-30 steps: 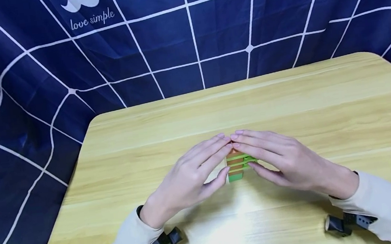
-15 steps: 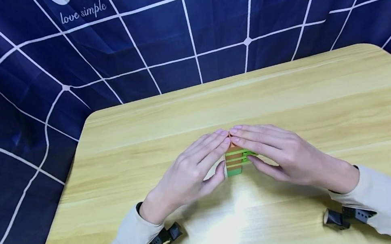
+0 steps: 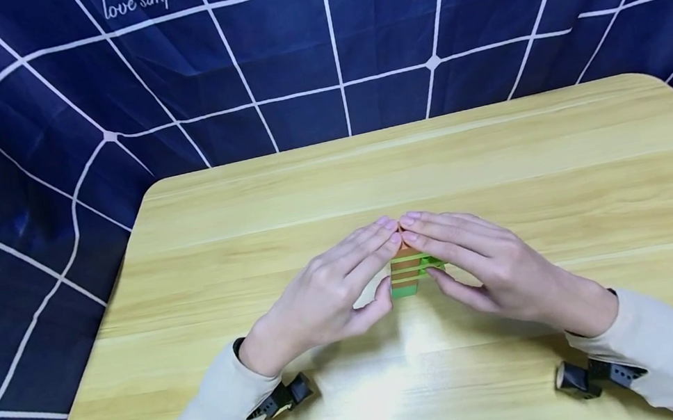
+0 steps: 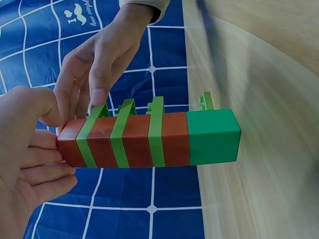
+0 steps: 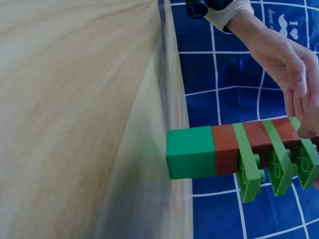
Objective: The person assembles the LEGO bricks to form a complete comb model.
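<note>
A toy-block tower point(image 3: 406, 273) stands upright on the table between my hands. Its base is a green block point(image 4: 213, 137); above that, red-brown blocks point(image 4: 137, 142) alternate with light green plates point(image 5: 279, 164) whose studded ends stick out to the right. With straightened fingers my left hand point(image 3: 321, 289) touches the top block. My right hand point(image 3: 488, 265) meets it from the other side, fingertips nearly together over the top. The right thumb point(image 5: 310, 123) lies near the uppermost plate. In the head view the hands cover the tower's top.
The light wooden table point(image 3: 234, 201) extends around the tower, with glare on its near part. A dark blue curtain with white lines point(image 3: 279, 49) hangs behind and to the left. A small light green piece point(image 4: 206, 101) shows beyond the green block in the left wrist view.
The head view has tilted slightly downward, shifting the curtain and table edge up in it. Both hands stay at the tower's top, with fingertips barely changed, and the tower stays put.
</note>
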The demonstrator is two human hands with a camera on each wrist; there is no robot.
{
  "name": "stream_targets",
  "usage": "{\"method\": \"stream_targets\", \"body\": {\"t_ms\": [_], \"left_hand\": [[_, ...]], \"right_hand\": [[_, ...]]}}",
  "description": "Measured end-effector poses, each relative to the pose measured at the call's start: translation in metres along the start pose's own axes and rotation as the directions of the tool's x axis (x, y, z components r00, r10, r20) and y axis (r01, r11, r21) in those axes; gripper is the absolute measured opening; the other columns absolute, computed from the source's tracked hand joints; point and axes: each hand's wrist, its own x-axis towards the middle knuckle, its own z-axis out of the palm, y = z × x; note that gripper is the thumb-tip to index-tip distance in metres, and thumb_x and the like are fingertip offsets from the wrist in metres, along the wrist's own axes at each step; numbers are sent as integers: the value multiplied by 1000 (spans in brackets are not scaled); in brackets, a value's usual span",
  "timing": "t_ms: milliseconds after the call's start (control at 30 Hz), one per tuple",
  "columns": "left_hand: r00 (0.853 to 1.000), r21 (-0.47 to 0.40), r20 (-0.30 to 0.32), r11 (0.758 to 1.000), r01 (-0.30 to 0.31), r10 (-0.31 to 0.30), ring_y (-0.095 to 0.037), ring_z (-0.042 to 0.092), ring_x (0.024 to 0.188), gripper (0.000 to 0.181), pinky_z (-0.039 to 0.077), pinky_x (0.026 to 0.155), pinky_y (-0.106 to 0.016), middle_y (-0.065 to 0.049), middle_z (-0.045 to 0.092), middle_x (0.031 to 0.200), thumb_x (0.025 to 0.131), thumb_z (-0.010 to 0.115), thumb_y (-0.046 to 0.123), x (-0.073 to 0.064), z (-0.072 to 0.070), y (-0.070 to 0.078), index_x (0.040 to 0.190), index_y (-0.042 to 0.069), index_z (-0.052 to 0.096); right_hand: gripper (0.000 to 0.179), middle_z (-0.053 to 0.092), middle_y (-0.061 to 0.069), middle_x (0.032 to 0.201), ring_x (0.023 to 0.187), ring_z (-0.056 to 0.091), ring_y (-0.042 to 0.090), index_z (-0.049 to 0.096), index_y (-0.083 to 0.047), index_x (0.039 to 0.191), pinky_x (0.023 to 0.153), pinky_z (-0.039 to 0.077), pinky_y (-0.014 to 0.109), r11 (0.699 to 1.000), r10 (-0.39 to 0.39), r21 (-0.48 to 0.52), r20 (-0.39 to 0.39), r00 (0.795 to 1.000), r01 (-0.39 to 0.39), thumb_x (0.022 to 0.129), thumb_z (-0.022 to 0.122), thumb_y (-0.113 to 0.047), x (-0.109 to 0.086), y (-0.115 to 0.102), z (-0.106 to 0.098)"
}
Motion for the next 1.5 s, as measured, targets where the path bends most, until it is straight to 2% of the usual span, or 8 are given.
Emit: {"method": "stream_targets", "body": {"t_ms": [233,433,533,667,767,900,1133,1500], "left_hand": [[1000,17,9,1000,6,-6,-31,59,119,39,42,110,-31,-22,64,120,82,64,9,3,-5,1,116,-9,63],[999,84,37,996,4,-7,-29,60,119,38,40,112,-34,-20,65,120,82,65,11,7,-7,4,116,-6,65],[999,91,46,996,-1,-3,-29,60,119,38,40,112,-34,-19,65,120,82,65,11,8,-7,5,116,-5,65],[999,74,34,997,-17,15,-29,60,118,35,42,111,-33,-19,67,118,81,65,10,8,-6,4,113,-5,66],[999,62,29,998,-21,19,-29,61,117,34,43,110,-33,-19,67,116,81,65,8,8,-6,4,111,-5,66],[999,55,34,998,-15,13,-29,60,118,34,43,109,-32,-19,67,117,81,65,8,7,-6,4,112,-6,65],[999,52,25,998,-29,28,-30,61,117,34,45,107,-31,-19,67,117,81,65,8,8,-4,2,112,-6,65],[1000,18,19,1000,-16,16,-29,61,116,33,46,106,-29,-20,66,118,81,64,7,7,-4,-2,112,-6,66]], "right_hand": [[38,61,23,126,126,54,25,63,9,118,111,41,29,998,19,55,66,998,-22,100,49,-21,7,7,-13],[40,61,19,127,126,53,18,63,4,121,110,40,20,987,163,-14,99,982,-163,102,43,-24,-3,28,-36],[29,61,16,129,123,56,22,64,-1,121,109,36,13,969,246,-65,226,942,-238,94,54,-5,-19,40,-42],[55,62,14,127,116,59,33,68,-4,114,103,48,32,943,333,-123,383,862,-309,67,61,22,-38,52,-39],[60,62,16,127,117,57,38,68,-4,114,95,49,53,930,367,-159,465,805,-332,62,59,26,-45,56,-38],[64,60,19,129,120,54,42,66,-3,118,98,47,59,930,366,-184,539,759,-318,61,58,26,-52,61,-38],[54,65,19,114,105,62,39,69,-3,111,89,54,55,940,340,-215,512,789,-266,62,64,21,-67,67,-35],[42,65,14,103,95,63,32,68,1,108,81,57,49,914,397,-281,467,790,-293,68,78,6,-76,65,-32]]}}
